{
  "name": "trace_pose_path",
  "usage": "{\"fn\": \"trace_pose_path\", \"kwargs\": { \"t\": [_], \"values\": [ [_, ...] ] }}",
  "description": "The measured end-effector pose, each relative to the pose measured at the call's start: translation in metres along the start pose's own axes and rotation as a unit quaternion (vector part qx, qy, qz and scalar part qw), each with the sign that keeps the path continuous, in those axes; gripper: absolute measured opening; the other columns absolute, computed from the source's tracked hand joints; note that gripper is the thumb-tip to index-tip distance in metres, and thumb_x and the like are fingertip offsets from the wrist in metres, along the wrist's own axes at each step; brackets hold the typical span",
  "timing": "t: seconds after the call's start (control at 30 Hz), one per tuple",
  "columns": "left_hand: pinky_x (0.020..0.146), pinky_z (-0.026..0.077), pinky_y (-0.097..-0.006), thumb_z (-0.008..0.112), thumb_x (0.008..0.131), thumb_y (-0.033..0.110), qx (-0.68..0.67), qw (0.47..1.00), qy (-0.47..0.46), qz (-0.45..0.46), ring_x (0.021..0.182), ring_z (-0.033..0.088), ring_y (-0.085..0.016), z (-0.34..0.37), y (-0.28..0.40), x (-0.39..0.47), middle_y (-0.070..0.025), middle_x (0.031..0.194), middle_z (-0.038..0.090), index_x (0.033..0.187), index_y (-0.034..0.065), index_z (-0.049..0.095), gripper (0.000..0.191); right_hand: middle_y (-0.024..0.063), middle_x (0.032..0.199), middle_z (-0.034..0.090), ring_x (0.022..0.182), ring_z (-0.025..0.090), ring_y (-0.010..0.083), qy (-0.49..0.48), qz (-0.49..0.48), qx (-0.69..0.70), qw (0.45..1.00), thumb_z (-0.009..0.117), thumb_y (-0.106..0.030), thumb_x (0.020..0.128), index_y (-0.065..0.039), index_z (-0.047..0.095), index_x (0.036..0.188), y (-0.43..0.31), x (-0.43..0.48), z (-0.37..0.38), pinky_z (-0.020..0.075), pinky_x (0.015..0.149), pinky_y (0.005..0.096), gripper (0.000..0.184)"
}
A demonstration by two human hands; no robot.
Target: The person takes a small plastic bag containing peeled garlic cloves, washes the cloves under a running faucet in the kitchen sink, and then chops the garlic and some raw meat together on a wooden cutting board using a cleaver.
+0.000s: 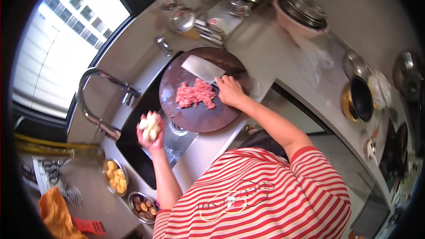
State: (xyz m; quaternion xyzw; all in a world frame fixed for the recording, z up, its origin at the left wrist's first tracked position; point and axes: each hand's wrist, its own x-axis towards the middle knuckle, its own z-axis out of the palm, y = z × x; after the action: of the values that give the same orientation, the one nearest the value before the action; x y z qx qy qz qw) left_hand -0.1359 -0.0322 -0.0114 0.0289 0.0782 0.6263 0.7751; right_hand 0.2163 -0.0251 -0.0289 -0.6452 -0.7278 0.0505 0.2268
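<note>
In my left hand point(151, 137), palm up over the sink point(176, 154), is a clump of pale, peeled vegetable pieces point(151, 126); their exact kind is hard to tell. My right hand point(229, 90) is at the handle end of a Chinese cleaver point(203, 69), fingers around the handle, which they mostly hide. The blade lies flat on a round, dark cutting board point(199, 119) that spans part of the sink. Pink minced meat point(195, 94) is spread on the board, just below the blade and left of my right hand.
A curved faucet point(87, 106) arches at the sink's left. Bowls of yellow chunks point(116, 177) and dark mushroom-like pieces point(143, 207) stand near my left arm. Behind the board are a knife block point(209, 33) and a ladle point(182, 19). A pink basin point(285, 23) holds metal bowls.
</note>
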Motion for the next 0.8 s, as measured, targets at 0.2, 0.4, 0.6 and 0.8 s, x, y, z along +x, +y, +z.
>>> {"fn": "trace_pose_path", "kwargs": {
  "t": [0.2, 0.4, 0.6, 0.8],
  "values": [
    [0.089, 0.043, -0.0563, 0.062, 0.084, 0.029, 0.06, 0.996, 0.047, -0.054, 0.104, 0.054, -0.039, 0.05, -0.069, 0.103, -0.0148, 0.109, 0.059, 0.112, 0.0088, 0.056, 0.035, 0.03, 0.112, 0.056, 0.105, 0.055, 0.0439, -0.089, 0.06, 0.208, 0.972, 0.057, -0.02, 0.07, 0.0, 0.046, 0.125, 0.021, 0.033, -0.036, 0.044, 0.093, 0.048, 0.059],
    [0.063, 0.055, -0.0325, 0.068, 0.078, 0.023, 0.492, 0.87, 0.035, 0.01, 0.077, 0.063, -0.019, 0.054, -0.145, 0.173, -0.0059, 0.09, 0.064, 0.101, 0.0078, 0.066, 0.028, 0.0011, 0.076, 0.051, 0.054, 0.053, 0.0079, -0.22, 0.235, 0.582, 0.747, 0.051, -0.017, 0.092, -0.004, 0.054, 0.1, 0.053, -0.001, -0.102, 0.0414, 0.038, 0.0223, 0.016],
    [0.083, 0.042, -0.0439, 0.072, 0.067, 0.033, 0.93, 0.232, -0.205, 0.198, 0.1, 0.054, -0.028, 0.04, -0.215, 0.158, -0.0069, 0.103, 0.059, 0.098, 0.014, 0.068, 0.036, 0.0013, 0.081, 0.052, 0.055, 0.051, 0.007, -0.173, 0.252, 0.585, 0.751, 0.054, -0.019, 0.093, -0.003, 0.053, 0.111, 0.061, -0.034, -0.096, 0.0415, 0.039, 0.0214, 0.024],
    [0.091, 0.037, -0.0464, 0.073, 0.068, 0.038, 0.956, 0.176, -0.205, 0.115, 0.116, 0.046, -0.03, 0.06, -0.208, 0.126, -0.0091, 0.121, 0.052, 0.115, 0.0149, 0.06, 0.054, 0.0028, 0.076, 0.057, 0.054, 0.053, 0.0084, -0.173, 0.222, 0.519, 0.807, 0.056, -0.02, 0.092, -0.001, 0.05, 0.121, 0.059, -0.037, -0.1, 0.0442, 0.043, 0.0241, 0.035]
  ]
}}
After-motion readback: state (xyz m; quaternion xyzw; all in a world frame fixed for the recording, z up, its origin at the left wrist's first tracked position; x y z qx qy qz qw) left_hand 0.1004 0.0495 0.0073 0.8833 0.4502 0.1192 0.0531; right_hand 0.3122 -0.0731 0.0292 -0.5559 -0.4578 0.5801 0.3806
